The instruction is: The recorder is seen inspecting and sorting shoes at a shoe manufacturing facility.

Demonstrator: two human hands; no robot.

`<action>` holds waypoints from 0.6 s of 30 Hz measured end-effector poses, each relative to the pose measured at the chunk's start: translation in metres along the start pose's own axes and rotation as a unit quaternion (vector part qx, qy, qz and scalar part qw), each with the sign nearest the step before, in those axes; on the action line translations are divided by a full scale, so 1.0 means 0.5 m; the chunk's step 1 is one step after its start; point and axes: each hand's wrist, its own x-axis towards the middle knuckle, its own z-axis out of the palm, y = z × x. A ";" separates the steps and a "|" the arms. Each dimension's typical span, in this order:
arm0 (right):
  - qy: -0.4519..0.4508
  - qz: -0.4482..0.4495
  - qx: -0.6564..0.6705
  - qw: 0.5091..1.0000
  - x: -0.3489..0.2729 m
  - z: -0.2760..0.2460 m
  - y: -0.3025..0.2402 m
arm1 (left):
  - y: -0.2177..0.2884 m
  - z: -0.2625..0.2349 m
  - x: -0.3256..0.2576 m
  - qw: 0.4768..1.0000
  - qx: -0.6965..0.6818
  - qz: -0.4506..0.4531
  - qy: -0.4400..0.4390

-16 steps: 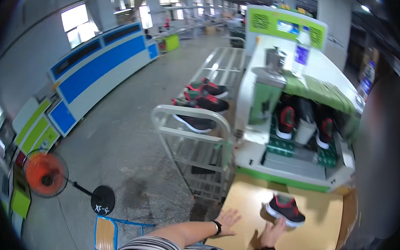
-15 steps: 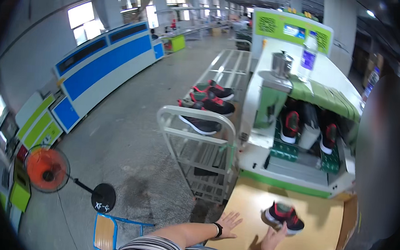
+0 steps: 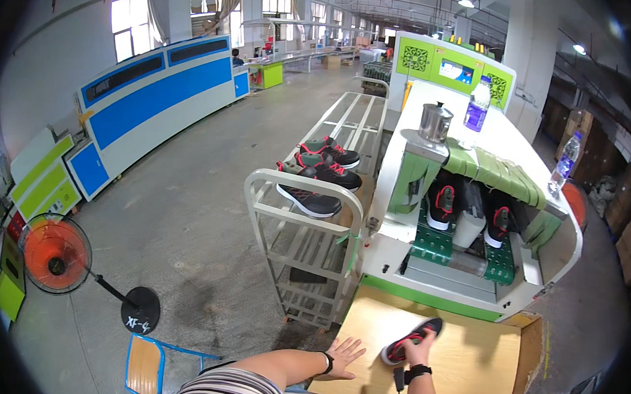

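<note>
On the wooden tabletop (image 3: 366,317), my right hand (image 3: 419,350) is closed around the middle of a black sneaker (image 3: 395,352) with red trim and a pale sole. The hand hides part of the upper. To its left, my left hand (image 3: 347,356) rests palm down with fingers spread, holding nothing. A dark band circles each wrist, and a small dark block (image 3: 399,379) with a cord hangs beside the right one. Beyond the tabletop, two similar sneakers (image 3: 441,206) (image 3: 497,226) stand on the green conveyor belts (image 3: 432,242) in the machine's opening.
A metal rack (image 3: 303,221) holding several black-and-red sneakers (image 3: 324,172) stands left of the white machine (image 3: 524,155). A steel pot (image 3: 435,123) and two bottles (image 3: 477,106) (image 3: 565,163) sit on the machine. A floor fan (image 3: 56,255) and a stool (image 3: 147,367) are at left.
The sneaker has been turned on the tabletop, and my right hand has moved from its near edge to a grip around it. My left hand stays flat. The blurred shape at right is gone.
</note>
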 end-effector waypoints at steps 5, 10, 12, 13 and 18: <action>-0.117 -0.092 -0.091 0.985 -0.067 0.051 0.014 | -0.080 0.059 -0.037 0.976 -0.059 0.070 0.199; -0.111 -0.078 -0.090 0.987 -0.126 0.069 -0.004 | -0.201 0.091 -0.184 0.982 -0.126 -0.083 0.117; -0.093 -0.095 -0.069 0.989 -0.146 0.098 -0.028 | -0.324 0.191 -0.212 0.967 -0.124 -0.221 0.032; -0.069 -0.099 -0.049 0.992 -0.157 0.109 -0.040 | -0.380 0.236 -0.223 0.939 -0.158 -0.305 -0.030; 0.054 -0.025 -0.174 0.983 -0.199 0.124 -0.061 | -0.533 0.313 -0.359 0.932 -0.177 -0.315 -0.040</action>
